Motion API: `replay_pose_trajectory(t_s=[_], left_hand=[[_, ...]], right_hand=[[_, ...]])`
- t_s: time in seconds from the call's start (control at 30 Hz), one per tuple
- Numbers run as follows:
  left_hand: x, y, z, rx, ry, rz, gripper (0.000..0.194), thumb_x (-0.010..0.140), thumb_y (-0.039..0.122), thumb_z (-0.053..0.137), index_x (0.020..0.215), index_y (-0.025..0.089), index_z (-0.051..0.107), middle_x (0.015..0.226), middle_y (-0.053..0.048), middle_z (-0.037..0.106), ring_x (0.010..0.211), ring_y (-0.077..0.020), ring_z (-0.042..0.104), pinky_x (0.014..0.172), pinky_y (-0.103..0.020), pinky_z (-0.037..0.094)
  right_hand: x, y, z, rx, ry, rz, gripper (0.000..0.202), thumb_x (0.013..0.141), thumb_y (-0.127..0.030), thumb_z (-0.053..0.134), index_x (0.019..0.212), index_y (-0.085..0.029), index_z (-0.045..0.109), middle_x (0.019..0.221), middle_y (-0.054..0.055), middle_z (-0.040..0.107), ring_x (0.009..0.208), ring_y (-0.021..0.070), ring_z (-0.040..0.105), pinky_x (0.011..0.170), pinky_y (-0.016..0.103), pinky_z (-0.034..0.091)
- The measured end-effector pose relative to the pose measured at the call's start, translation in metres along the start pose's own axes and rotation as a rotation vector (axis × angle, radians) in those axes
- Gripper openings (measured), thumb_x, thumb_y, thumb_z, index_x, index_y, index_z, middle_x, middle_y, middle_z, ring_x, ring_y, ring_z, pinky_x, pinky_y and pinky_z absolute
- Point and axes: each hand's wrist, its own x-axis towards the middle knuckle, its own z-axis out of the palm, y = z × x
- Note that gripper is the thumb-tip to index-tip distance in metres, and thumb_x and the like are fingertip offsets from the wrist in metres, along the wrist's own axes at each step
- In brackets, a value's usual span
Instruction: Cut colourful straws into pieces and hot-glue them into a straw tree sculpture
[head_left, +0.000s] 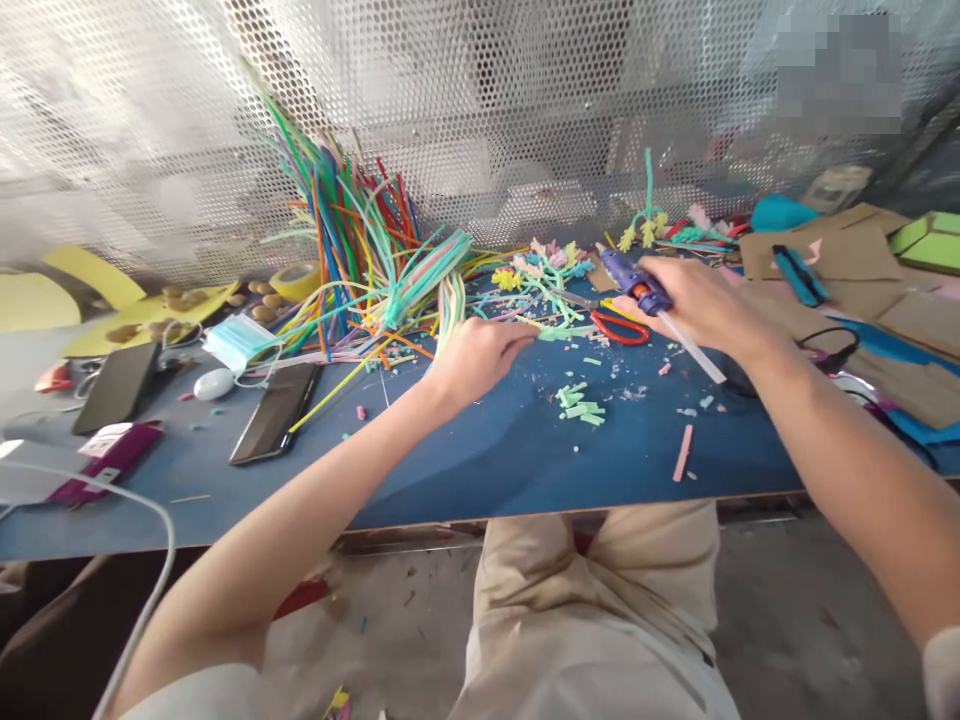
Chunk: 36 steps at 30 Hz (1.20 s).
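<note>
My right hand [686, 295] is wrapped round a dark blue glue gun [634, 282], whose clear glue stick [694, 350] juts out toward the front edge. My left hand [480, 358] is closed in a pinch at a thin pale green piece [559, 332] over the table. Red-handled scissors [619, 328] lie between the two hands. Behind them sits a cluster of small yellow, pink and green fuzzy pieces [551, 262]. Short light green cut strips [581, 403] are scattered in front, with a pink strip [682, 453] farther right.
A large bundle of coloured stems [352, 240] stands against the perforated metal panel [480, 110]. Two dark phones [276, 414], a face mask [241, 343] and a purple box [112, 460] lie left. Brown cardboard pieces [847, 250] and a teal cutter [799, 276] lie right.
</note>
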Motion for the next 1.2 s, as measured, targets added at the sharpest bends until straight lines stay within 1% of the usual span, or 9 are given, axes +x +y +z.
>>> replay_pose_trajectory(t_s=[0.07, 0.13, 0.23, 0.4, 0.57, 0.7, 0.87, 1.07, 1.2], left_hand=[[0.0, -0.003, -0.005, 0.028, 0.038, -0.051, 0.027, 0.104, 0.035, 0.058, 0.116, 0.03, 0.082, 0.099, 0.0, 0.084, 0.075, -0.0168, 0.078, 0.069, -0.027, 0.057], [-0.003, -0.012, -0.002, 0.094, 0.085, -0.055, 0.028, 0.104, 0.037, 0.058, 0.119, 0.031, 0.082, 0.098, -0.001, 0.084, 0.073, -0.0168, 0.078, 0.065, -0.027, 0.054], [-0.013, -0.03, 0.018, 0.201, 0.126, 0.034, 0.031, 0.103, 0.032, 0.058, 0.124, 0.034, 0.08, 0.099, -0.001, 0.084, 0.073, -0.0169, 0.078, 0.058, -0.026, 0.049], [-0.027, -0.047, 0.055, 0.205, 0.163, 0.183, 0.034, 0.1, 0.027, 0.06, 0.128, 0.035, 0.078, 0.101, -0.001, 0.084, 0.067, -0.015, 0.076, 0.055, -0.026, 0.049], [-0.031, -0.047, 0.058, 0.185, 0.18, 0.172, 0.031, 0.101, 0.025, 0.061, 0.124, 0.033, 0.08, 0.098, -0.001, 0.084, 0.071, -0.0147, 0.078, 0.054, -0.024, 0.051], [-0.033, -0.043, 0.055, 0.169, 0.173, 0.169, 0.03, 0.103, 0.027, 0.06, 0.125, 0.033, 0.079, 0.099, -0.001, 0.084, 0.069, -0.0146, 0.078, 0.054, -0.025, 0.05], [-0.03, -0.03, 0.052, 0.126, 0.091, 0.119, 0.028, 0.106, 0.038, 0.059, 0.122, 0.028, 0.079, 0.104, -0.002, 0.084, 0.087, -0.0186, 0.081, 0.061, -0.026, 0.054], [-0.03, -0.022, 0.051, 0.06, 0.01, 0.17, 0.033, 0.107, 0.046, 0.058, 0.122, 0.027, 0.079, 0.106, -0.004, 0.084, 0.094, -0.0191, 0.08, 0.07, -0.028, 0.057], [-0.032, -0.027, 0.054, 0.023, 0.043, 0.144, 0.032, 0.108, 0.045, 0.056, 0.116, 0.026, 0.081, 0.103, -0.002, 0.084, 0.092, -0.0176, 0.08, 0.072, -0.027, 0.058]], right_hand=[[-0.001, -0.002, 0.004, 0.032, -0.013, 0.024, 0.038, 0.096, -0.058, 0.06, 0.085, -0.026, 0.043, 0.076, 0.005, 0.06, 0.066, 0.0223, 0.052, 0.062, 0.033, 0.029], [-0.004, -0.003, 0.014, 0.039, -0.047, 0.034, 0.035, 0.095, -0.057, 0.061, 0.088, -0.026, 0.046, 0.072, 0.004, 0.059, 0.063, 0.0227, 0.053, 0.061, 0.033, 0.028], [-0.01, -0.002, 0.04, 0.037, -0.079, 0.002, 0.03, 0.097, -0.055, 0.059, 0.094, -0.027, 0.049, 0.075, 0.006, 0.062, 0.065, 0.0249, 0.058, 0.06, 0.035, 0.026], [-0.012, 0.004, 0.083, 0.26, -0.018, -0.053, 0.027, 0.095, -0.05, 0.062, 0.094, -0.027, 0.049, 0.08, 0.004, 0.063, 0.071, 0.0256, 0.061, 0.064, 0.036, 0.035], [-0.014, 0.003, 0.107, 0.48, 0.039, -0.02, 0.023, 0.093, -0.047, 0.066, 0.097, -0.028, 0.054, 0.085, 0.003, 0.067, 0.075, 0.0256, 0.064, 0.067, 0.038, 0.042], [-0.019, -0.001, 0.108, 0.541, 0.035, -0.004, 0.024, 0.093, -0.052, 0.067, 0.099, -0.03, 0.057, 0.087, 0.002, 0.069, 0.075, 0.0247, 0.062, 0.068, 0.038, 0.046], [-0.025, -0.001, 0.101, 0.551, 0.003, -0.03, 0.027, 0.091, -0.051, 0.07, 0.096, -0.028, 0.056, 0.084, 0.001, 0.066, 0.072, 0.0225, 0.059, 0.068, 0.036, 0.045], [-0.027, -0.006, 0.097, 0.577, -0.034, -0.088, 0.031, 0.09, -0.056, 0.071, 0.097, -0.029, 0.058, 0.09, 0.003, 0.07, 0.078, 0.0253, 0.063, 0.073, 0.037, 0.047], [-0.024, -0.008, 0.093, 0.528, 0.026, -0.06, 0.034, 0.086, -0.056, 0.073, 0.086, -0.027, 0.056, 0.075, -0.001, 0.058, 0.065, 0.0197, 0.05, 0.064, 0.033, 0.04]])
